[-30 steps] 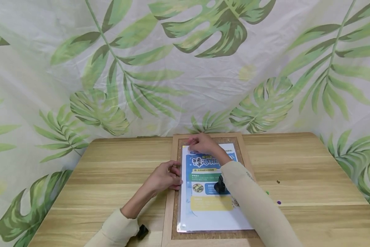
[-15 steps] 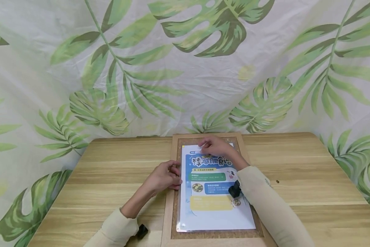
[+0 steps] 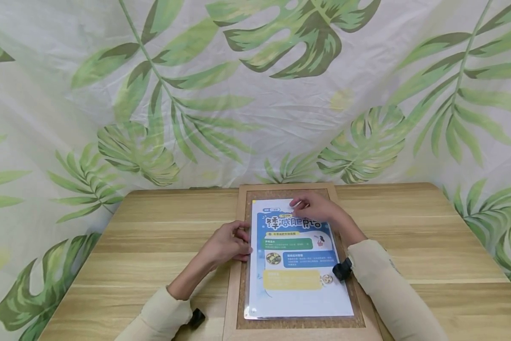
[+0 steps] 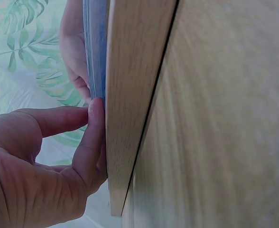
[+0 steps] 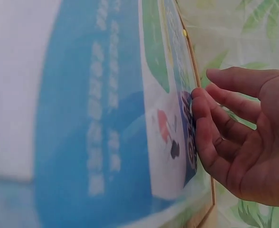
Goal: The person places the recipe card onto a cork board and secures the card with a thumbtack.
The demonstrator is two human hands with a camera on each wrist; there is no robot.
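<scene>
A laminated poster (image 3: 298,298), white and blue with green and yellow text blocks, lies on a wood-framed cork board (image 3: 302,324). At its left edge my left hand (image 3: 226,244) pinches the sheet; in the left wrist view the thumb and fingertip meet at the edge beside the frame (image 4: 130,95). My right hand (image 3: 317,208) is over the poster's top part, its fingertips close to the printed heading. In the right wrist view, those fingers (image 5: 203,128) are loosely bent, the thumb stands apart, and nothing visible is held. A small yellow dot (image 3: 254,201) marks the upper left corner.
The board lies on a wood-grain table (image 3: 165,218), its far end near the table's back edge. Behind hangs a leaf-patterned curtain (image 3: 195,94). Black wrist cameras sit on both arms, the right one (image 3: 342,270) over the poster's right edge.
My right hand has moved right along the poster's top, from the upper left corner, uncovering the heading. Its sleeve now hides small coloured bits on the table. The left hand has stayed put.
</scene>
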